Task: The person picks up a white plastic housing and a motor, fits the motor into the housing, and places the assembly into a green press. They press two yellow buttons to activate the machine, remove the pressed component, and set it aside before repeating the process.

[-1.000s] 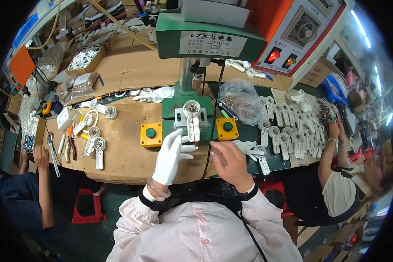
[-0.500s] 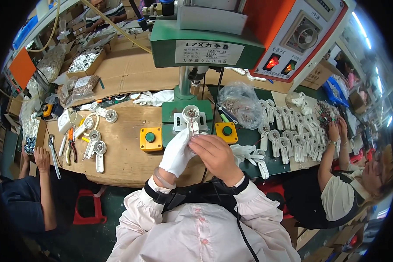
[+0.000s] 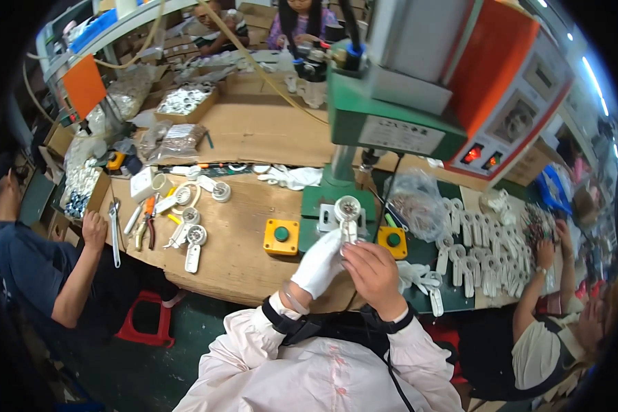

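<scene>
A white plastic part with a round cup-shaped head and a flat handle (image 3: pixel 348 208) rests its head over the base of the green press (image 3: pixel 314 213). Metal or wire shows inside the cup. My left hand (image 3: pixel 321 264), in a white glove, closes on the handle's near end. Bare, my right hand (image 3: pixel 375 271) has its fingers bent together at the same end, touching the handle beside the glove. What lies between its fingertips is too small to make out. The press head (image 3: pixel 391 117) hangs above the part.
Yellow boxes with green buttons, one at left (image 3: pixel 281 237) and one at right (image 3: pixel 392 242), flank the press base. Similar white parts (image 3: pixel 484 250) lie in rows at right, others at left near pliers (image 3: pixel 146 230) and a wrench (image 3: pixel 115 233). Co-workers sit on both sides.
The whole view has swung, so the press, table and hands sit farther right and lower. Both hands stay together at the white part's handle; another person shows at the back.
</scene>
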Demonstrator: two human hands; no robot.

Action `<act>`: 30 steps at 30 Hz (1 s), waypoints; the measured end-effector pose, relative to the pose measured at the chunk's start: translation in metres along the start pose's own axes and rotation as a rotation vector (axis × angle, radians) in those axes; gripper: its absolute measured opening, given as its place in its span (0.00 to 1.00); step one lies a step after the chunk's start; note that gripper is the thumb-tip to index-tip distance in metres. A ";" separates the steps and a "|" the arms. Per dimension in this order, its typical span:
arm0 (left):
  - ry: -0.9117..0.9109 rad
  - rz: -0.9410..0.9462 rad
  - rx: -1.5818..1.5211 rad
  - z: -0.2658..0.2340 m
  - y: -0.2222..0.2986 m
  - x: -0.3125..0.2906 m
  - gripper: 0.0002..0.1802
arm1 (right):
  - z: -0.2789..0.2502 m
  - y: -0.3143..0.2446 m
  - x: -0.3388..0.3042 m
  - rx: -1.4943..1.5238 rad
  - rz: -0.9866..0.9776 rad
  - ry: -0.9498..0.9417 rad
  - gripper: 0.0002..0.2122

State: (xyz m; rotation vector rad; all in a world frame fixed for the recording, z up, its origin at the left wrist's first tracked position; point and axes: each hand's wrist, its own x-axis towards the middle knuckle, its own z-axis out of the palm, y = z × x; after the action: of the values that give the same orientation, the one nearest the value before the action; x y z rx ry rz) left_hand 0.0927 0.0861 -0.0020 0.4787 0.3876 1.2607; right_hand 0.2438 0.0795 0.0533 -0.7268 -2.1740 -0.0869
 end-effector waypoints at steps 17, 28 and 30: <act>0.089 -0.024 0.867 -0.012 0.004 -0.073 0.12 | -0.042 -0.009 -0.114 0.091 0.675 0.287 0.29; 0.115 -0.047 0.855 -0.013 0.005 -0.072 0.14 | -0.065 -0.002 -0.126 0.017 0.745 0.408 0.28; 0.118 -0.053 0.833 -0.015 0.005 -0.071 0.14 | -0.063 -0.003 -0.129 0.016 0.737 0.423 0.26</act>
State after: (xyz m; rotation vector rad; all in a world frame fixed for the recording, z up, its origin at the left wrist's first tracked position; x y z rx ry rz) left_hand 0.0618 0.0206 -0.0109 1.0880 1.0298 1.0382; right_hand 0.3500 -0.0023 0.0012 -1.3209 -1.4089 0.1478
